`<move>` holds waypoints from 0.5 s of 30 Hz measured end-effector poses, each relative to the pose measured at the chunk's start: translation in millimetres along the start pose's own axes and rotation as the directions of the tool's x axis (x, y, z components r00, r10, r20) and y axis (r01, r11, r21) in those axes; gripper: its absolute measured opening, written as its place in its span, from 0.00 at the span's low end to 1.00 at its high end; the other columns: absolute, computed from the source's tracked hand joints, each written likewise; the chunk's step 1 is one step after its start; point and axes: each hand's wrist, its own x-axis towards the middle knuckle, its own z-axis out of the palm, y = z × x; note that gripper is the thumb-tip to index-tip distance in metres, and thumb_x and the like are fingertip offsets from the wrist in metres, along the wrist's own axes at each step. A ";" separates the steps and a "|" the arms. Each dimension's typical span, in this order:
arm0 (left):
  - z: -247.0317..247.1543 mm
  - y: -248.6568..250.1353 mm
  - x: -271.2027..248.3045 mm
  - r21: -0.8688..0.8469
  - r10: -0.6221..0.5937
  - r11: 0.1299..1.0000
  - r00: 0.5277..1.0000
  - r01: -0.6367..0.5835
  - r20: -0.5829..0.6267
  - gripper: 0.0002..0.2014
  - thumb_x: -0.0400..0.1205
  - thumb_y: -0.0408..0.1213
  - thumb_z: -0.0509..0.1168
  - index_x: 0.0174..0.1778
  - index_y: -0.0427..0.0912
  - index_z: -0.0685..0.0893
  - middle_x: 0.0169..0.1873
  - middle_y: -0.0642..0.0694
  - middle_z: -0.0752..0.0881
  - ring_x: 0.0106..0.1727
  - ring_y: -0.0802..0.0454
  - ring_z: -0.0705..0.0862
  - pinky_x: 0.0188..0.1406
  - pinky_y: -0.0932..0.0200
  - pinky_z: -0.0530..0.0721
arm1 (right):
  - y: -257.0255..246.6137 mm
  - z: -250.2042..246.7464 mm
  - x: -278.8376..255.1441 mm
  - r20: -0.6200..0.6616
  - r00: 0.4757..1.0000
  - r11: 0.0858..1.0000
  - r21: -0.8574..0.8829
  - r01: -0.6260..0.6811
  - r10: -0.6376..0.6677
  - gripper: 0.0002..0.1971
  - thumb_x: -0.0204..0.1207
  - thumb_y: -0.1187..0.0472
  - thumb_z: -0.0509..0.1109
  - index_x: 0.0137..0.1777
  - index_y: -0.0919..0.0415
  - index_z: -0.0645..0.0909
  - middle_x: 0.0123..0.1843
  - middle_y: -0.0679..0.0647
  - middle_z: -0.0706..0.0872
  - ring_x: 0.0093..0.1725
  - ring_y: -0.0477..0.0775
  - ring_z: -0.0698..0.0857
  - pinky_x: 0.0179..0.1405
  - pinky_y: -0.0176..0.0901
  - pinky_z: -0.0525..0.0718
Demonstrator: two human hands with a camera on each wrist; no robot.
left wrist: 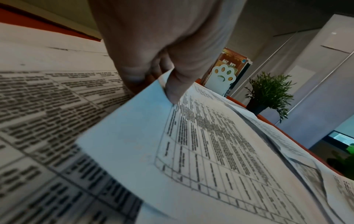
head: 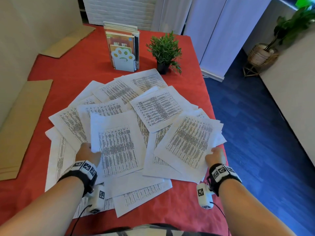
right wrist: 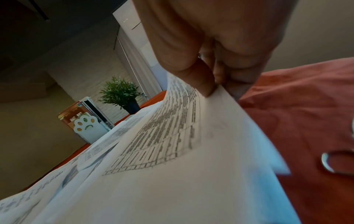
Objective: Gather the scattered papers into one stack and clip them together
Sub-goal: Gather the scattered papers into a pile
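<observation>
Several printed sheets (head: 156,108) lie fanned and overlapping on the red tablecloth (head: 71,74). My left hand (head: 88,152) pinches the left edge of one sheet (head: 117,147), thumb on top; the left wrist view shows the left hand (left wrist: 164,84) with that sheet (left wrist: 191,151) lifted above the others. At the table's right edge my right hand (head: 215,156) pinches the near corner of a small bundle of sheets (head: 189,142). In the right wrist view the right hand (right wrist: 216,86) has its thumb on top of the raised bundle (right wrist: 172,136). A metal loop (right wrist: 333,163), perhaps a clip, lies on the cloth.
A paw-shaped bookend with books (head: 123,51) and a small potted plant (head: 164,51) stand behind the papers. Cardboard sheets (head: 23,123) lie along the left side. The table edge drops to a blue floor (head: 255,133) on the right.
</observation>
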 end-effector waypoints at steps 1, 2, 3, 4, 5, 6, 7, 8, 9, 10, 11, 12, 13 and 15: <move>-1.6 0.4 -4.4 -0.071 -0.006 0.997 1.000 0.005 -0.015 0.25 0.78 0.27 0.66 0.70 0.36 0.67 0.43 0.41 0.80 0.36 0.43 0.79 0.32 0.57 0.74 | 2.0 0.8 -3.0 0.000 1.000 0.997 0.082 -0.001 0.001 0.11 0.76 0.72 0.59 0.54 0.59 0.71 0.44 0.61 0.81 0.46 0.62 0.81 0.50 0.56 0.83; -3.6 -0.7 -7.5 -0.104 -0.007 0.995 1.000 0.004 -0.021 0.31 0.78 0.26 0.65 0.76 0.39 0.60 0.49 0.38 0.83 0.40 0.40 0.82 0.36 0.57 0.76 | 4.8 2.2 -6.0 0.018 1.000 0.991 0.136 -0.015 0.012 0.13 0.77 0.71 0.58 0.58 0.58 0.70 0.48 0.63 0.82 0.47 0.61 0.81 0.53 0.59 0.84; -5.9 -3.0 -8.6 -0.118 0.002 0.993 1.000 -0.003 -0.012 0.35 0.78 0.26 0.65 0.79 0.41 0.56 0.57 0.35 0.83 0.47 0.36 0.84 0.42 0.54 0.78 | 7.6 2.7 -7.7 0.047 0.999 0.990 0.137 -0.019 0.012 0.13 0.78 0.71 0.57 0.59 0.58 0.71 0.50 0.65 0.83 0.49 0.61 0.81 0.56 0.60 0.84; -8.0 -5.8 -8.3 -0.110 0.017 0.994 1.000 -0.016 0.004 0.35 0.79 0.27 0.65 0.80 0.41 0.56 0.64 0.34 0.81 0.54 0.33 0.84 0.48 0.51 0.79 | 9.9 4.8 -8.0 0.074 0.997 0.997 0.078 -0.022 0.016 0.13 0.76 0.72 0.57 0.58 0.61 0.74 0.50 0.63 0.84 0.50 0.62 0.82 0.57 0.59 0.84; -9.7 -10.6 -5.8 -0.082 0.035 0.996 0.999 -0.032 0.025 0.31 0.80 0.29 0.64 0.78 0.40 0.61 0.67 0.33 0.80 0.58 0.34 0.83 0.53 0.49 0.79 | 13.1 6.4 -7.8 0.095 0.995 1.000 0.022 -0.009 0.007 0.13 0.74 0.73 0.57 0.55 0.64 0.78 0.51 0.64 0.86 0.52 0.64 0.83 0.58 0.59 0.84; -11.9 -16.4 -3.1 -0.028 0.049 0.998 0.998 -0.047 0.049 0.25 0.81 0.31 0.62 0.75 0.38 0.68 0.66 0.32 0.80 0.57 0.35 0.82 0.55 0.49 0.78 | 14.5 7.6 -11.4 0.109 0.994 1.000 -0.006 -0.004 0.005 0.13 0.72 0.74 0.57 0.50 0.66 0.81 0.49 0.65 0.87 0.52 0.66 0.85 0.57 0.59 0.84; -15.0 -21.8 -0.8 0.020 0.059 0.998 0.996 -0.061 0.062 0.20 0.82 0.33 0.60 0.70 0.35 0.72 0.64 0.32 0.81 0.56 0.36 0.81 0.55 0.49 0.78 | 15.1 8.8 -16.4 0.118 0.993 1.000 -0.004 -0.006 0.007 0.12 0.72 0.74 0.57 0.46 0.66 0.81 0.46 0.65 0.87 0.50 0.66 0.85 0.56 0.58 0.85; -18.7 -26.9 0.8 0.055 0.069 0.996 0.996 -0.072 0.060 0.16 0.82 0.33 0.59 0.66 0.33 0.75 0.62 0.31 0.82 0.55 0.36 0.81 0.54 0.49 0.78 | 15.4 9.9 -21.7 0.116 0.993 1.000 -0.002 -0.015 0.015 0.10 0.73 0.73 0.58 0.43 0.66 0.81 0.43 0.64 0.86 0.48 0.66 0.85 0.53 0.56 0.85; -23.0 -31.7 1.7 0.076 0.084 0.993 0.995 -0.087 0.048 0.14 0.83 0.32 0.58 0.62 0.32 0.77 0.59 0.31 0.83 0.52 0.36 0.81 0.51 0.51 0.78 | 14.7 10.7 -26.5 0.109 0.994 1.000 0.005 -0.021 0.020 0.09 0.74 0.72 0.58 0.41 0.66 0.80 0.41 0.64 0.86 0.46 0.65 0.85 0.50 0.54 0.85; -27.6 -36.9 2.1 0.097 0.097 0.990 0.995 -0.100 0.035 0.11 0.82 0.30 0.57 0.57 0.32 0.78 0.53 0.31 0.84 0.47 0.38 0.81 0.46 0.53 0.77 | 13.7 11.2 -32.8 0.107 0.994 0.998 0.043 -0.040 0.035 0.09 0.74 0.72 0.59 0.40 0.65 0.80 0.40 0.63 0.85 0.45 0.65 0.85 0.48 0.51 0.84; -31.4 -43.2 4.1 0.101 0.111 0.988 0.994 -0.112 0.021 0.08 0.82 0.28 0.57 0.52 0.32 0.79 0.47 0.32 0.84 0.42 0.39 0.80 0.40 0.54 0.76 | 14.4 13.3 -36.4 0.111 0.993 0.996 0.075 -0.054 0.046 0.09 0.75 0.72 0.59 0.38 0.64 0.79 0.39 0.63 0.84 0.44 0.64 0.85 0.46 0.50 0.83; -35.4 -48.7 6.3 0.087 0.117 0.989 0.993 -0.117 0.011 0.06 0.81 0.27 0.57 0.48 0.33 0.79 0.42 0.33 0.83 0.38 0.41 0.78 0.36 0.55 0.73 | 13.9 15.0 -40.0 0.110 0.993 0.993 0.105 -0.062 0.050 0.10 0.75 0.72 0.60 0.36 0.62 0.78 0.38 0.63 0.84 0.44 0.63 0.84 0.45 0.49 0.82; -38.5 -54.2 8.6 0.067 0.110 0.992 0.994 -0.110 0.002 0.05 0.81 0.27 0.56 0.45 0.33 0.78 0.39 0.34 0.82 0.36 0.41 0.77 0.34 0.56 0.72 | 14.4 18.6 -40.8 0.098 0.994 0.991 0.122 -0.055 0.043 0.11 0.75 0.73 0.60 0.35 0.61 0.77 0.37 0.62 0.83 0.44 0.63 0.84 0.46 0.50 0.82; -43.3 -60.3 13.5 0.014 0.083 0.996 0.996 -0.083 -0.018 0.06 0.81 0.28 0.56 0.42 0.33 0.78 0.36 0.33 0.81 0.37 0.38 0.78 0.34 0.54 0.71 | 13.4 26.7 -41.6 0.057 0.998 0.993 0.117 -0.034 0.027 0.12 0.73 0.74 0.60 0.32 0.60 0.77 0.35 0.61 0.81 0.47 0.66 0.84 0.52 0.57 0.83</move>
